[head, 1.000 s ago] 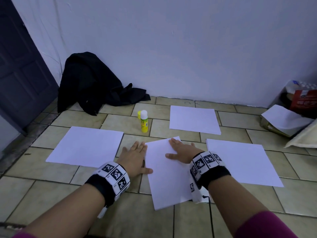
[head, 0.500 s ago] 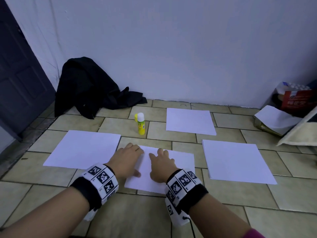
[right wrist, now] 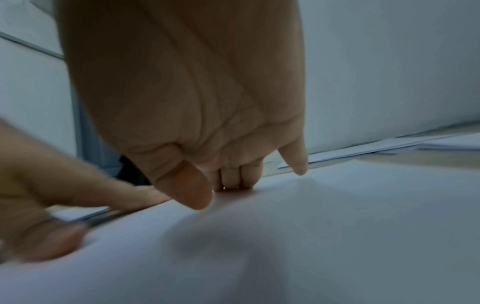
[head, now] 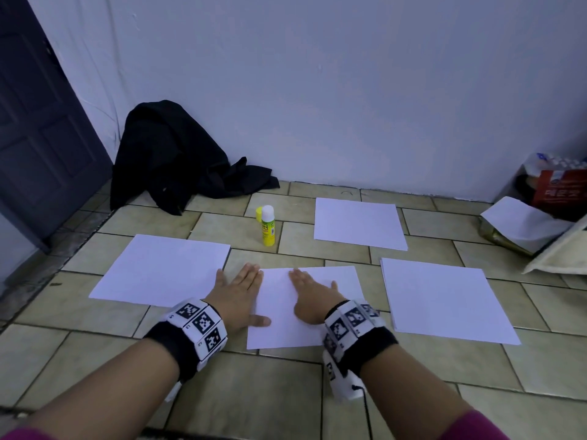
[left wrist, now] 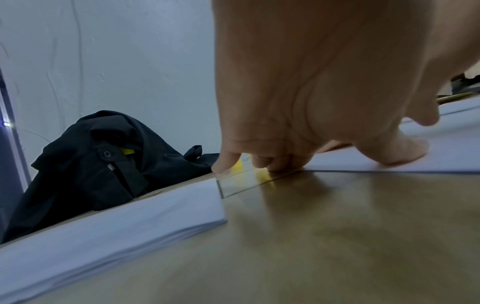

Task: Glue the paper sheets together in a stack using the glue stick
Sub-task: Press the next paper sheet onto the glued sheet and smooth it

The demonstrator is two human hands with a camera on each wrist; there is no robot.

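Two flat hands press a white paper sheet [head: 286, 312] onto the tan tiled floor [head: 254, 392].

From the head view, the left hand [head: 236, 296] lies spread at the sheet's left edge, thumb on the paper; the right hand [head: 313, 296] lies flat on its middle. The yellow glue stick with a white cap [head: 267, 225] stands upright beyond them, well apart, between other white sheets. The left wrist view shows straight fingers [left wrist: 226, 162] touching the floor beside a paper stack [left wrist: 116, 222]. The right wrist view shows fingertips [right wrist: 231, 179] on the paper.
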